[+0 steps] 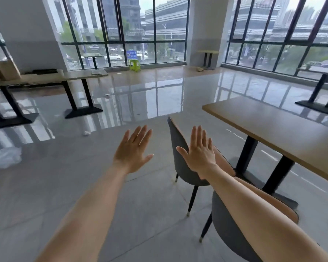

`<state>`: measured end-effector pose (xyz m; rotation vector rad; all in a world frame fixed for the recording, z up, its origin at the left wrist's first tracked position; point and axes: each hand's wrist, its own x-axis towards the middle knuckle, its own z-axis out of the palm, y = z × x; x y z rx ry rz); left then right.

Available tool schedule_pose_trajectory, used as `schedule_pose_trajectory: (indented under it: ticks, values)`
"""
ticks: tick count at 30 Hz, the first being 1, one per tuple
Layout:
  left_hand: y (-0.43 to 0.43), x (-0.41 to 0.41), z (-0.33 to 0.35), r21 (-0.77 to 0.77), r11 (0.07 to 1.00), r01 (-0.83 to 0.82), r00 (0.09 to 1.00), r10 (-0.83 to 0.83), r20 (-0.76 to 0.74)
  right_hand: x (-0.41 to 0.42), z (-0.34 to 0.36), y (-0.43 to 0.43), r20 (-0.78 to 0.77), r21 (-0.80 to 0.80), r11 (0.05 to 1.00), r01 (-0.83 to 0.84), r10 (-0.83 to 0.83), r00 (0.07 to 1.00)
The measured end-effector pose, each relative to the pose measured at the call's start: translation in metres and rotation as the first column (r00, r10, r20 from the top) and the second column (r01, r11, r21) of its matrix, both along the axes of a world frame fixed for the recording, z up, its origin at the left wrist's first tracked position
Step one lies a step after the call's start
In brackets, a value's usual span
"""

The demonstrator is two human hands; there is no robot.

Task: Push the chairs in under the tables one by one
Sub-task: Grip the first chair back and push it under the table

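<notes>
Hovering with flat palm and spread fingers, the left hand (133, 151) is gripping nothing. The right hand (200, 151), equally splayed and empty, is floating before the far chair (180, 159). That and the near chair (227, 229) are sitting beside the table (273, 125), apparently not yet pushed under.

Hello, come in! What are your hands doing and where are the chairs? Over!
Left hand and right hand open, holding nothing. Two grey chairs beside the wooden table, not pushed in. Floor around them clear.
</notes>
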<state>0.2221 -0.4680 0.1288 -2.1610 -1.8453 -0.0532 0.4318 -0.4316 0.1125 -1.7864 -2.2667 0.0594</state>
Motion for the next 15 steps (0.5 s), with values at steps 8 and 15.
schedule_pose_trajectory:
  ticks: [8,15]
  values:
    - [0.174,-0.057,-0.024,-0.101,0.99,0.102,0.994,-0.105,-0.026,-0.051,-0.022,0.152,0.038,-0.045,0.99,0.13,-0.129,0.991]
    - [0.33,-0.067,-0.045,-0.202,0.952,0.231,0.967,-0.248,-0.063,-0.074,-0.059,0.28,0.001,-0.175,0.956,0.234,-0.238,0.971]
